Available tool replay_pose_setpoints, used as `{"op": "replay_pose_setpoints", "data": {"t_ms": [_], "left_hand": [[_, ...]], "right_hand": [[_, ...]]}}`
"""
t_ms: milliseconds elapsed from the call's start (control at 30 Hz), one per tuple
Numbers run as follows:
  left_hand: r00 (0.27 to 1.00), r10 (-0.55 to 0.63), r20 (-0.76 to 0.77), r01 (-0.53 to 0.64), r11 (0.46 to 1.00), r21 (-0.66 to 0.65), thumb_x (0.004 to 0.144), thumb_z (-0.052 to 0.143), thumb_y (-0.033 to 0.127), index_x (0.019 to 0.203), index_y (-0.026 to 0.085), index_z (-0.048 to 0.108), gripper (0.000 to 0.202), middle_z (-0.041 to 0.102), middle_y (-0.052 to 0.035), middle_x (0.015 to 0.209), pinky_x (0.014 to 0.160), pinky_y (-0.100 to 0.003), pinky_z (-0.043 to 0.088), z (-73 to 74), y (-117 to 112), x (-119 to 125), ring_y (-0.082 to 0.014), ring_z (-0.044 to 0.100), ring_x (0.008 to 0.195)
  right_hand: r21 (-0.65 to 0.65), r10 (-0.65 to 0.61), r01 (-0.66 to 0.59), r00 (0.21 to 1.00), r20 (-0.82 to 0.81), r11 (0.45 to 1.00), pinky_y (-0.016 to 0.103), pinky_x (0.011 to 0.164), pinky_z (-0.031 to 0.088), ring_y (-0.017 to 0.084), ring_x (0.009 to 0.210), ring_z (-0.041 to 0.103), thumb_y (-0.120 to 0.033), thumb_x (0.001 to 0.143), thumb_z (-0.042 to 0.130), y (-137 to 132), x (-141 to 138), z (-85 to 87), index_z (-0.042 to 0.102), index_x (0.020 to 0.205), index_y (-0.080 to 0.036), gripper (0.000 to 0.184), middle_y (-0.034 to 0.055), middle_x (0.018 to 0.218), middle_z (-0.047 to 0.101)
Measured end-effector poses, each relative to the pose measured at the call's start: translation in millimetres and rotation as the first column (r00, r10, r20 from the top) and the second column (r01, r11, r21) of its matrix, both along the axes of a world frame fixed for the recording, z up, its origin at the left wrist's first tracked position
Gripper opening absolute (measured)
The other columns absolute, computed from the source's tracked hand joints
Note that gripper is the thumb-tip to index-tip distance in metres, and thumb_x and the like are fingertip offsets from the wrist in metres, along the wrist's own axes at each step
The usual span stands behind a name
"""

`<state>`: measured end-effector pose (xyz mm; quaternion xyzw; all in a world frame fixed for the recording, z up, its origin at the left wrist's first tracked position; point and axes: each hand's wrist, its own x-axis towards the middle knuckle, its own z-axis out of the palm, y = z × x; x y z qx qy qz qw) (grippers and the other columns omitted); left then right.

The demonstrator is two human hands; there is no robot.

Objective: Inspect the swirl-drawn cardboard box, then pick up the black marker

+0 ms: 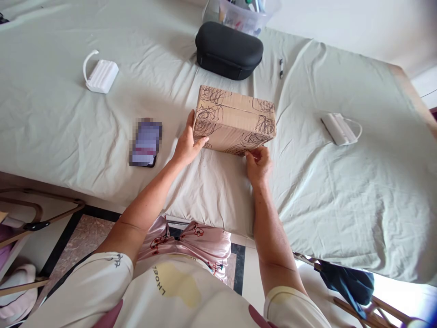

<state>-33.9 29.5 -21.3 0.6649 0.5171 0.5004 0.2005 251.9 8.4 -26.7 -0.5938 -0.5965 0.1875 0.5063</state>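
**Blurred, cropped and hidden**

The phone (146, 142) is blurred over its whole face. The top edge cuts off the clear bin (246, 16). A tiny dark item (281, 68), possibly a pen, is too small to tell. The cardboard box (235, 119) hides its own underside and far side.

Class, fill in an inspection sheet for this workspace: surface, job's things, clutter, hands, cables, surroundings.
Surface: table under a wrinkled pale green sheet.
Job's things: scribbled cardboard box lying on the sheet.
Clutter: black case, phone, left white pack, right white pack, pen, clear tub.
Hands: left hand grips the box's left end; right hand pinches its near bottom edge.
Cables: only a short loop on each white pack.
Surroundings: tiled floor, wooden frame at left, dark cloth at lower right.
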Motion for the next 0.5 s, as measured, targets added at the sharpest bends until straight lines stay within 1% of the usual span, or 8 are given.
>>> {"op": "replay_pose_setpoints", "data": {"t_ms": [67,133,200,267,333,400,467,500], "left_hand": [[0.996,0.068,-0.066,-0.075,0.992,-0.098,0.094,0.078,0.049,0.155,0.021,0.045,0.074,0.063,-0.0209,0.155,0.123,-0.054,0.051,-0.8,-2.8,0.8,-0.0361,0.062,0.146],[0.975,0.142,-0.17,-0.169,0.973,-0.156,0.088,0.085,0.037,0.135,0.018,0.059,0.057,0.073,-0.0204,0.136,0.118,-0.056,0.053,1.3,-6.5,2.3,-0.038,0.068,0.134],[0.94,0.199,-0.276,-0.251,0.953,-0.167,0.083,0.089,0.028,0.117,0.017,0.063,0.044,0.076,-0.019,0.121,0.116,-0.058,0.053,4.5,-9.3,3.9,-0.0396,0.069,0.128],[0.911,0.228,-0.345,-0.296,0.942,-0.16,0.081,0.09,0.025,0.108,0.018,0.063,0.039,0.076,-0.0181,0.115,0.114,-0.058,0.053,6.7,-10.5,4.7,-0.0402,0.069,0.126],[0.902,0.233,-0.363,-0.304,0.941,-0.152,0.084,0.089,0.029,0.105,0.019,0.062,0.036,0.076,-0.0167,0.112,0.112,-0.057,0.054,6.9,-10.0,4.5,-0.0392,0.071,0.122],[0.906,0.237,-0.35,-0.304,0.941,-0.151,0.087,0.087,0.036,0.104,0.02,0.061,0.036,0.076,-0.0148,0.106,0.11,-0.055,0.056,5.4,-8.9,3.5,-0.038,0.074,0.116],[0.912,0.249,-0.325,-0.309,0.94,-0.145,0.091,0.083,0.047,0.108,0.02,0.061,0.038,0.077,-0.0132,0.1,0.107,-0.054,0.056,3.8,-7.9,2.7,-0.037,0.075,0.111],[0.915,0.26,-0.309,-0.309,0.943,-0.121,0.093,0.08,0.052,0.111,0.02,0.062,0.041,0.077,-0.0128,0.1,0.106,-0.053,0.057,3.6,-7.7,2.6,-0.0363,0.076,0.109]], "right_hand": [[-0.032,0.017,-0.014,0.997,0.081,0.999,0.034,0.074,0.053,0.015,0.073,0.056,-0.04,0.083,0.07,-0.2,1.0,-1.8,0.059,0.091,-0.024,0.021,-0.0012,0.082,0.065],[-0.03,0.021,-0.016,0.986,0.163,0.999,0.035,0.075,0.052,0.016,0.073,0.053,-0.037,0.081,0.069,0.2,2.9,-4.0,0.057,0.088,-0.025,0.019,-0.0013,0.08,0.064],[-0.021,0.011,-0.006,0.975,0.223,1.0,0.036,0.076,0.051,0.017,0.074,0.052,-0.037,0.081,0.068,0.8,4.9,-6.3,0.056,0.087,-0.026,0.017,-0.0013,0.079,0.063],[-0.025,0.009,-0.003,0.969,0.247,1.0,0.035,0.075,0.05,0.018,0.074,0.051,-0.037,0.081,0.067,1.2,5.7,-7.6,0.055,0.085,-0.026,0.017,-0.0017,0.077,0.061],[-0.036,0.018,-0.01,0.972,0.234,0.999,0.034,0.073,0.049,0.018,0.072,0.051,-0.037,0.08,0.066,0.8,4.6,-7.0,0.054,0.083,-0.026,0.017,-0.0023,0.076,0.061],[-0.038,0.017,-0.009,0.979,0.203,0.999,0.035,0.073,0.049,0.017,0.071,0.052,-0.037,0.08,0.066,-0.8,1.8,-3.8,0.056,0.084,-0.026,0.016,-0.0022,0.077,0.062],[-0.004,-0.008,0.009,0.987,0.159,1.0,0.036,0.075,0.052,0.017,0.073,0.056,-0.037,0.082,0.066,-3.8,-2.2,1.9,0.06,0.092,-0.024,0.017,-0.0012,0.081,0.065],[0.029,-0.027,0.023,0.991,0.133,0.999,0.036,0.077,0.053,0.017,0.075,0.059,-0.037,0.084,0.065,-5.6,-4.1,5.3,0.063,0.098,-0.024,0.02,-0.0005,0.085,0.066]]}}
